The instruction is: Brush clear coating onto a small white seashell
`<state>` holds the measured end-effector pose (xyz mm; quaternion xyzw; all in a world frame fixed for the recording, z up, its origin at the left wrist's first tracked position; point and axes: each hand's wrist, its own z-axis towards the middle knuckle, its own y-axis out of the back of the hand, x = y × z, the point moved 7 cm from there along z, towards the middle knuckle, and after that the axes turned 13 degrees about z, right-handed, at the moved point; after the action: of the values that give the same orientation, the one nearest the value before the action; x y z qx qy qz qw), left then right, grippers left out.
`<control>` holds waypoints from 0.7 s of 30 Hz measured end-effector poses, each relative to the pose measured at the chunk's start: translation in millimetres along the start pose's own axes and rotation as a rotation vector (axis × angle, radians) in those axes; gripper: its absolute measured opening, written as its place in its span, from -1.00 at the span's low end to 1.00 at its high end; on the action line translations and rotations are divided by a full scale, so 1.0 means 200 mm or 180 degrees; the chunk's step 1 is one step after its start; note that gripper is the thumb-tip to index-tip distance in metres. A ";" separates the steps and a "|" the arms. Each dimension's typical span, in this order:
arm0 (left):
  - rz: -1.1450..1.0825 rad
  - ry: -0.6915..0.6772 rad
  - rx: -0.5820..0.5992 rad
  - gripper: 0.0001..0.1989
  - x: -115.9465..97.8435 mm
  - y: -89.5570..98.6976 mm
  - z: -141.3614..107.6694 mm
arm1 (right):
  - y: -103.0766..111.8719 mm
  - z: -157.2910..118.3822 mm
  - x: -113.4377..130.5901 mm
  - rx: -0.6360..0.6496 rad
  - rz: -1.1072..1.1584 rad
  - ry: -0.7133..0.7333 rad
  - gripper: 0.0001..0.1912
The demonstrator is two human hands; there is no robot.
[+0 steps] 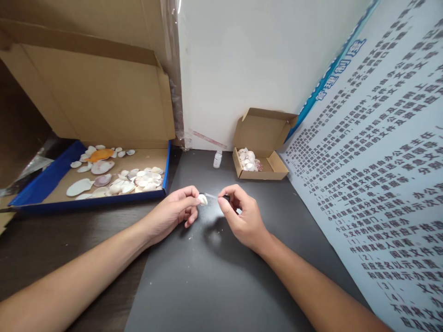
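Dark mat [180, 286], 2 hands [176, 208] [244, 216], shell [203, 200] in left

A white panel [256, 64] backs the dark tabletop [41, 249].

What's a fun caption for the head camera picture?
Left hand holds a white seashell, right hand a slim black-ended tool.

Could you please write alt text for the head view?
The left hand pinches a small white seashell; the right hand holds a thin dark-ended tool. Beyond: a bottle, a large box and a small box, both open, holding seashells.
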<state>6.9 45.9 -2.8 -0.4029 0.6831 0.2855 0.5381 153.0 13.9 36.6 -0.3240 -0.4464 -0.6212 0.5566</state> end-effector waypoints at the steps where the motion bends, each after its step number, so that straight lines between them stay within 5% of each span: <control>1: 0.0025 -0.0014 -0.0006 -0.76 0.00 0.00 0.00 | 0.00 0.00 0.00 0.0024 0.0003 -0.0027 -0.93; 21: 0.0155 -0.0136 0.0011 -0.78 0.00 -0.01 0.01 | 0.00 0.00 0.03 0.0009 0.0023 0.0074 -0.89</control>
<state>8.6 46.0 -3.2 -0.3790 0.6816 0.3058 0.5461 151.8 11.1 42.4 -0.3176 -0.4396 -0.6223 0.5644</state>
